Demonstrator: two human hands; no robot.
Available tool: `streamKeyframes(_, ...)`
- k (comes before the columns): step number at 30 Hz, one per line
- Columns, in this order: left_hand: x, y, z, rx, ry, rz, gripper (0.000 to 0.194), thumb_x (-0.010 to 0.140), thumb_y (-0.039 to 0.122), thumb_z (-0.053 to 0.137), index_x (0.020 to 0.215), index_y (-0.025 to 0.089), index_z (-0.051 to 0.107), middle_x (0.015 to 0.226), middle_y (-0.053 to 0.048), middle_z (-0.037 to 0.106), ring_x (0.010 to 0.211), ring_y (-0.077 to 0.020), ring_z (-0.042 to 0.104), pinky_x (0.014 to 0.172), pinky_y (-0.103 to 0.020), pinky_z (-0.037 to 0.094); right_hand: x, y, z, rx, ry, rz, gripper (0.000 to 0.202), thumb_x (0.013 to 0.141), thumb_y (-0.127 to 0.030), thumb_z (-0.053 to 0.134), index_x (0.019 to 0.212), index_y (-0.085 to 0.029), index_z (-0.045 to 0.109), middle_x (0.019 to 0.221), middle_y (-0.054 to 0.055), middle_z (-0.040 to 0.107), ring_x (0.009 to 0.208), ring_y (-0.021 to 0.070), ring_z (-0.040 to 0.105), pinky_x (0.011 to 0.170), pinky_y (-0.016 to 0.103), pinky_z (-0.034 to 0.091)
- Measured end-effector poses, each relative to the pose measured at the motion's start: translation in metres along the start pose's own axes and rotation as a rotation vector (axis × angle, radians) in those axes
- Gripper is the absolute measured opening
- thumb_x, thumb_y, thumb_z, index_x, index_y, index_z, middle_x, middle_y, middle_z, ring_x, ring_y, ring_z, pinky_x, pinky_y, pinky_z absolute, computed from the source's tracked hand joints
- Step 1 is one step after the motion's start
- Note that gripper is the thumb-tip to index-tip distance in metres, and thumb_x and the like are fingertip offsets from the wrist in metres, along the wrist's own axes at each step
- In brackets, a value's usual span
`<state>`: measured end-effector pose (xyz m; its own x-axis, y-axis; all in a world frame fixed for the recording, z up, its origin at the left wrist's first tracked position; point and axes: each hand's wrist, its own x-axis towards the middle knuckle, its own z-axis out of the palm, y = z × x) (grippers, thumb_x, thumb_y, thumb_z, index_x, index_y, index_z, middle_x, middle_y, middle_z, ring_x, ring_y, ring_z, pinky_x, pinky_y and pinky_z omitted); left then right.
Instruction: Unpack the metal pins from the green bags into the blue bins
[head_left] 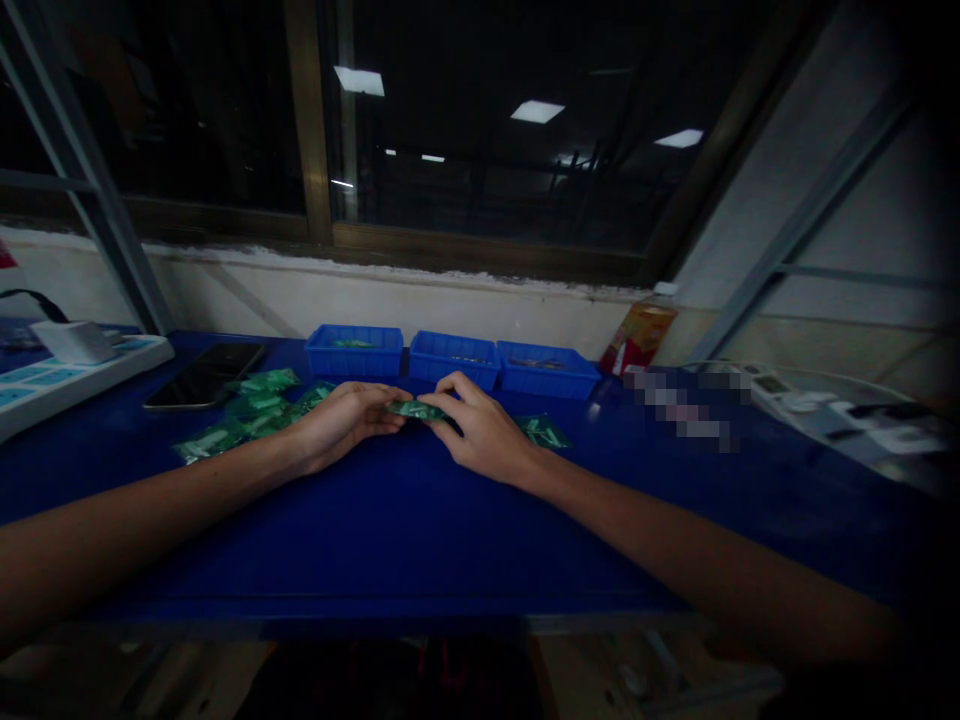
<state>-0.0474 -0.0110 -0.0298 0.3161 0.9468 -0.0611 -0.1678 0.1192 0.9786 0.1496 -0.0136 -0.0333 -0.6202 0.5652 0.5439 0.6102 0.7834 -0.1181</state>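
Note:
A small green packet (415, 409) is held between both hands above the blue table (375, 540). My left hand (346, 425) is closed on its left end, and my right hand (480, 428) pinches its right end. Several green packets (259, 405) with pale pieces inside lie in a pile left of and behind my left hand. Another green packet (545, 431) rests just right of my right hand, partly hidden by it. The packet's contents are too dark to make out.
Three blue bins stand along the wall: left (354, 354), middle (454, 358) and right (548, 369). A phone (204, 376) and a power strip (82, 378) lie at left. A bottle with an orange label (641, 338) and a plastic-covered tray (825, 415) are at right.

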Motion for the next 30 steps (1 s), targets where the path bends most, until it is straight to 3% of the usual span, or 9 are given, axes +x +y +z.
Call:
streamKeyframes(4, -0.002, 0.001, -0.002, 0.053, -0.088, 0.044, 0.022, 0.078, 0.024, 0.056, 0.092, 0.009, 0.062, 0.082, -0.008, 0.064, 0.074, -0.0137, 0.058, 0.074, -0.029, 0.044, 0.001, 0.003, 0.001, 0.0, 0.029, -0.001, 0.026, 0.088, -0.023, 0.039, 0.11, -0.016, 0.051, 0.097, 0.008, 0.056, 0.092, 0.0188, 0.051, 0.085, 0.036, 0.042)
streamKeyframes(10, -0.004, 0.0, -0.002, 0.307, -0.218, 0.242, 0.04, 0.071, 0.024, 0.065, 0.107, 0.016, 0.052, 0.095, -0.005, 0.06, 0.085, -0.0145, 0.055, 0.074, -0.029, 0.043, 0.002, 0.006, 0.002, -0.018, -0.071, -0.001, 0.022, 0.087, -0.018, 0.039, 0.103, -0.013, 0.053, 0.094, 0.009, 0.059, 0.09, 0.0179, 0.052, 0.084, 0.035, 0.041)
streamKeyframes(16, 0.003, -0.003, -0.006, 0.64, -0.134, 0.331, 0.026, 0.078, 0.029, 0.054, 0.099, 0.014, 0.055, 0.081, -0.003, 0.059, 0.074, -0.0129, 0.053, 0.067, -0.027, 0.042, 0.002, 0.007, 0.006, 0.039, -0.094, -0.018, 0.02, 0.086, -0.021, 0.044, 0.101, -0.015, 0.055, 0.094, 0.008, 0.061, 0.089, 0.0168, 0.053, 0.082, 0.034, 0.042)
streamKeyframes(20, 0.005, 0.0, -0.01, 0.824, -0.013, 0.429, 0.021, 0.08, 0.032, 0.05, 0.088, 0.014, 0.059, 0.081, -0.003, 0.059, 0.075, -0.0138, 0.052, 0.068, -0.027, 0.041, 0.001, 0.004, 0.004, 0.106, -0.037, 0.038, 0.031, 0.086, -0.023, 0.044, 0.115, -0.016, 0.047, 0.102, 0.009, 0.061, 0.093, 0.0177, 0.055, 0.083, 0.035, 0.044)
streamKeyframes(23, 0.006, 0.001, -0.01, 0.754, 0.041, 0.402, 0.022, 0.08, 0.034, 0.049, 0.078, 0.014, 0.056, 0.073, -0.001, 0.056, 0.069, -0.0122, 0.051, 0.066, -0.026, 0.04, 0.0, 0.0, 0.0, 0.156, -0.006, 0.064, 0.051, 0.083, -0.022, 0.046, 0.131, -0.017, 0.029, 0.11, 0.01, 0.057, 0.097, 0.0195, 0.055, 0.081, 0.035, 0.046)
streamKeyframes(25, 0.005, 0.001, -0.008, 0.614, 0.028, 0.319, 0.023, 0.08, 0.036, 0.049, 0.076, 0.014, 0.053, 0.065, 0.001, 0.053, 0.06, -0.0101, 0.048, 0.058, -0.023, 0.038, -0.001, -0.003, -0.003, 0.179, -0.035, -0.001, 0.059, 0.08, -0.021, 0.05, 0.134, -0.018, 0.025, 0.117, 0.011, 0.052, 0.103, 0.0207, 0.052, 0.085, 0.036, 0.046)
streamKeyframes(28, 0.003, 0.002, -0.005, 0.451, 0.015, 0.236, 0.024, 0.079, 0.037, 0.052, 0.074, 0.014, 0.051, 0.056, 0.004, 0.046, 0.048, -0.0069, 0.041, 0.049, -0.02, 0.033, -0.001, -0.005, -0.004, 0.159, -0.094, -0.143, 0.053, 0.079, -0.019, 0.052, 0.129, -0.021, 0.034, 0.117, 0.009, 0.051, 0.108, 0.0207, 0.048, 0.091, 0.037, 0.043)
streamKeyframes(30, 0.0, 0.003, -0.002, 0.406, 0.004, 0.216, 0.024, 0.078, 0.036, 0.055, 0.075, 0.013, 0.052, 0.054, 0.005, 0.045, 0.046, -0.0057, 0.038, 0.046, -0.019, 0.031, -0.001, -0.005, -0.003, 0.103, -0.061, -0.179, 0.042, 0.081, -0.018, 0.048, 0.123, -0.019, 0.042, 0.108, 0.008, 0.054, 0.103, 0.0193, 0.049, 0.09, 0.037, 0.043)
